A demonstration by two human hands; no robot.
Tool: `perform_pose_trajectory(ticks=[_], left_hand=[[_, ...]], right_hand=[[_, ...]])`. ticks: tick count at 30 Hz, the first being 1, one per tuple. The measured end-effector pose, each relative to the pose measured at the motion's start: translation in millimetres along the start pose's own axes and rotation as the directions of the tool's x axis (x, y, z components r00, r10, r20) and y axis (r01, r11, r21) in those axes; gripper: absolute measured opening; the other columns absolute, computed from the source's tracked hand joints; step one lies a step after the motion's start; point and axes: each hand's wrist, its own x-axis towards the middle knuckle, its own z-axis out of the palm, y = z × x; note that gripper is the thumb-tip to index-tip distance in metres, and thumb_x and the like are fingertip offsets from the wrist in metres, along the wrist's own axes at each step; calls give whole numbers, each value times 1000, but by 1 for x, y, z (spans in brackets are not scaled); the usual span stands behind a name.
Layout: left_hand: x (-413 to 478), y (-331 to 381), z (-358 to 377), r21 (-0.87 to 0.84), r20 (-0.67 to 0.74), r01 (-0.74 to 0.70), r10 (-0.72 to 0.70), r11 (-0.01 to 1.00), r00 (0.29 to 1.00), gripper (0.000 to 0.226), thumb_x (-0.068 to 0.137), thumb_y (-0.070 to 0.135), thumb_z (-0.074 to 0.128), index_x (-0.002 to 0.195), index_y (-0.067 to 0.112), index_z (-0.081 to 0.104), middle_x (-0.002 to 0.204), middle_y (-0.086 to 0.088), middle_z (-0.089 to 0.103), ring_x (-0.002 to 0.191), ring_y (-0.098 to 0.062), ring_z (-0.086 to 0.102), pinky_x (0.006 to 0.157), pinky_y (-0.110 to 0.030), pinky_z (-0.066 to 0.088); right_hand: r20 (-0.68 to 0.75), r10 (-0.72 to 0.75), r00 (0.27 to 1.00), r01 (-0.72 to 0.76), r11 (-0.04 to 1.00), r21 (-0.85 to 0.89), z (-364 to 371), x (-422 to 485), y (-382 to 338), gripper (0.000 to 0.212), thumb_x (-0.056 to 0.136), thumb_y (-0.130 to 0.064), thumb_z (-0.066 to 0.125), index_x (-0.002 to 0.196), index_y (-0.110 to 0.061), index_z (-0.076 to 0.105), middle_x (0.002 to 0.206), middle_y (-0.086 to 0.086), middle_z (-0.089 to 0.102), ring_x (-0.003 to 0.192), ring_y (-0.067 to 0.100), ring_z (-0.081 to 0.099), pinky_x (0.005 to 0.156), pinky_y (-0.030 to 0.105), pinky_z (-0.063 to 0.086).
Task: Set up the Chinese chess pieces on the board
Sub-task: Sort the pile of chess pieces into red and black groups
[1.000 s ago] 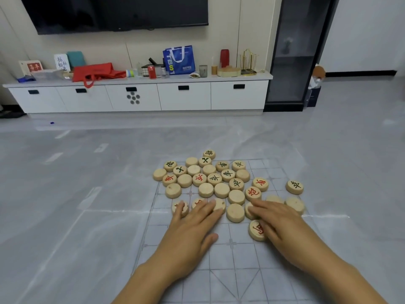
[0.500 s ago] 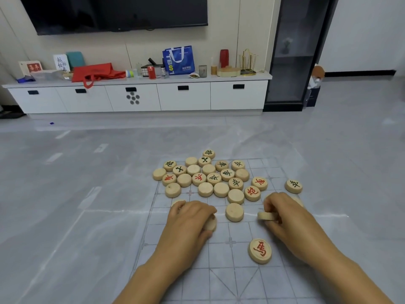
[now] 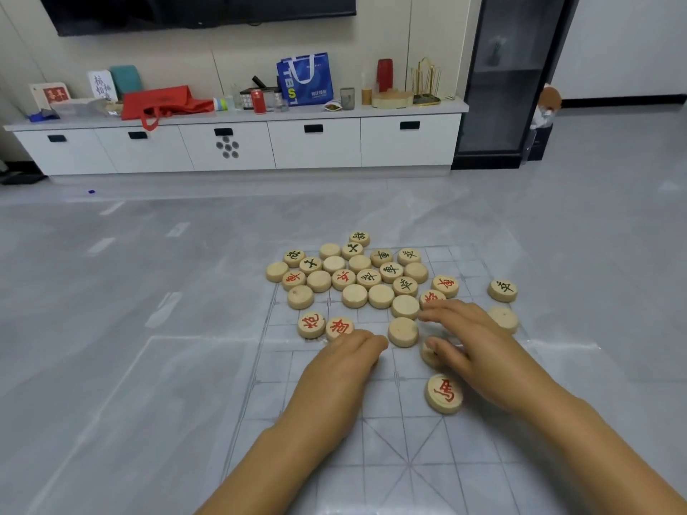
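Note:
A clear plastic chess board [image 3: 371, 459] with a printed grid lies on the grey floor. Several round wooden chess pieces [image 3: 355, 276] are heaped at its far end, some face down, some showing red or black characters. My left hand [image 3: 340, 373] rests on the board with its fingers curled down; whatever is under them is hidden. Two red-lettered pieces [image 3: 311, 324] lie just left of its fingertips. My right hand [image 3: 479, 351] reaches over the pile's near right edge with its fingers stretched out and its thumb on a plain piece [image 3: 427, 356]. A red horse piece [image 3: 444, 394] lies face up below that thumb.
One black-lettered piece [image 3: 502, 290] and a plain piece [image 3: 503, 319] sit off to the right of the pile. A long white cabinet [image 3: 241, 146] with bags and clutter on top stands along the far wall, and a dark glass cabinet [image 3: 509, 79] beside it.
My left hand slid right, uncovering two red pieces face up. My right hand let its edge-on piece down and stretched its fingers toward the pile. The red horse piece stayed put.

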Motion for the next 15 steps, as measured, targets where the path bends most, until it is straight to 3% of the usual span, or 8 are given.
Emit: perform_pose_trajectory(ticks=[3, 6, 7, 10, 12, 15], left_hand=[[-2, 3, -1, 39, 33, 17, -18, 999, 999, 36, 88, 18, 33, 122, 22, 45, 116, 5, 52, 106, -13, 48, 86, -28, 42], [-4, 3, -3, 23, 103, 38, -40, 999, 994, 29, 86, 27, 57, 114, 23, 50, 111, 7, 57, 100, -14, 52, 84, -32, 45], [-4, 2, -4, 8, 130, 42, -43, 999, 991, 33, 81, 33, 63, 111, 24, 52, 110, 8, 58, 99, -14, 52, 83, -32, 45], [-3, -2, -8, -28, 164, 47, -41, 999, 986, 49, 72, 44, 71, 114, 24, 55, 119, 11, 54, 108, -11, 49, 92, -26, 40], [-2, -7, -10, -13, 121, 55, -53, 998, 991, 53, 73, 46, 69, 120, 24, 54, 127, 11, 49, 117, -8, 42, 97, -21, 31], [-1, -16, -16, -10, -19, 133, -133, 991, 991, 52, 77, 48, 64, 123, 27, 51, 132, 11, 42, 126, -9, 32, 96, -19, 20]], right_hand=[[29, 28, 999, -24, 993, -120, 6, 16, -10, 37, 93, -28, 46, 129, -20, 48, 136, -4, 45, 125, 14, 38, 97, 22, 31], [84, 141, 986, -114, 956, -269, 11, 35, -23, 25, 89, -32, 50, 103, -12, 56, 117, 6, 53, 106, 24, 47, 78, 32, 36], [99, 157, 983, -124, 952, -279, 11, 39, -27, 23, 87, -32, 53, 96, -11, 55, 113, 7, 54, 102, 25, 49, 75, 33, 36], [78, 184, 980, -173, 976, -129, 11, 38, -30, 30, 82, -30, 64, 105, -14, 57, 106, 0, 48, 100, 21, 50, 79, 30, 40], [49, 116, 992, -113, 992, -59, 14, 24, -29, 27, 82, -28, 64, 106, -18, 55, 103, -4, 43, 97, 17, 48, 77, 26, 40], [-20, -110, 994, 106, 984, -147, 22, 0, -25, 17, 82, -20, 65, 98, -19, 59, 99, -3, 50, 87, 13, 43, 68, 23, 34]])
